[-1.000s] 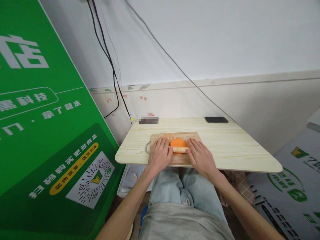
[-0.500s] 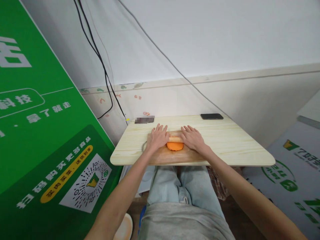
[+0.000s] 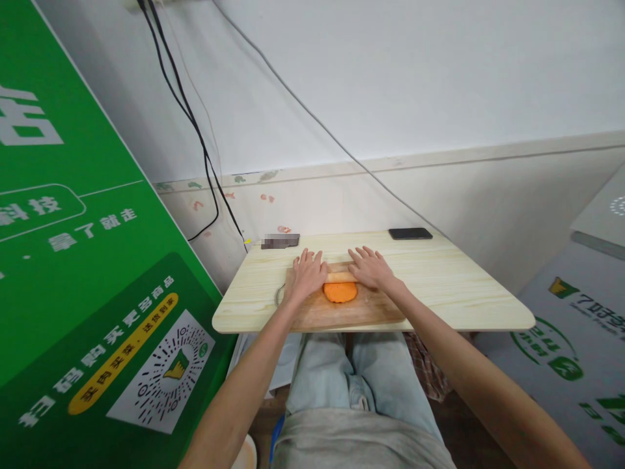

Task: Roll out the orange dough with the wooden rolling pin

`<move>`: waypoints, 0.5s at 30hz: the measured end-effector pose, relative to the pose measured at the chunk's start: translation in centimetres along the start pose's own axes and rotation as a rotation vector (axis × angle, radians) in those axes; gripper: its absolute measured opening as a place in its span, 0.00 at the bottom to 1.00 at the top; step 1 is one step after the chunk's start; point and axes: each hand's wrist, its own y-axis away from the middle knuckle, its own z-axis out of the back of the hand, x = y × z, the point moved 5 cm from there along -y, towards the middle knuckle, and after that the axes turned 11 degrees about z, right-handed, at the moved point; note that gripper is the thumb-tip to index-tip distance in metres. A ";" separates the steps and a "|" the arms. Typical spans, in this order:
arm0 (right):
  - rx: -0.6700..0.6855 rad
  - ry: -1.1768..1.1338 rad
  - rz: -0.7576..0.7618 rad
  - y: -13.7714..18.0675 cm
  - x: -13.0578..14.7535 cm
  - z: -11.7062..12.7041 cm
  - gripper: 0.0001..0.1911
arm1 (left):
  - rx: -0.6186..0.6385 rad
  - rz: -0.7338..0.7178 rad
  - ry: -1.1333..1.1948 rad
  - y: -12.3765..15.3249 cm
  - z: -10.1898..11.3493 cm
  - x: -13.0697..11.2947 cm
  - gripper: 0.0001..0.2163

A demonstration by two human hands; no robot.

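Note:
A pale wooden rolling pin (image 3: 340,277) lies crosswise on a wooden cutting board (image 3: 349,314). Just on my side of it, a flat rounded piece of orange dough (image 3: 340,293) shows, its far edge at the pin. My left hand (image 3: 308,272) rests with its palm over the pin's left end, fingers stretched forward and apart. Over the right end lies my right hand (image 3: 372,268), also with fingers spread and pointing away from me. Neither hand is wrapped round the pin. Both pin ends are hidden under my hands.
The board lies at the front edge of a light wood table (image 3: 454,286), with a metal ring handle (image 3: 278,295) at its left. A black phone (image 3: 411,233) and a partly blurred dark object (image 3: 288,241) lie at the back by the wall. A green banner (image 3: 146,280) stands left.
The rolling pin has moved slightly away from me under both hands, so more of the orange dough shows. My fingers are a little more raised. The camera view has shifted slightly.

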 end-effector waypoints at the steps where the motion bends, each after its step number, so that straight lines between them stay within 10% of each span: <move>1: -0.012 0.007 0.001 0.5 0.2 0.0 0.34 | -0.008 -0.006 -0.003 0.4 0.1 -0.1 0.26; 15: -0.120 0.050 0.053 4.8 3.3 1.2 0.31 | 0.069 -0.341 0.007 5.5 1.7 0.2 0.45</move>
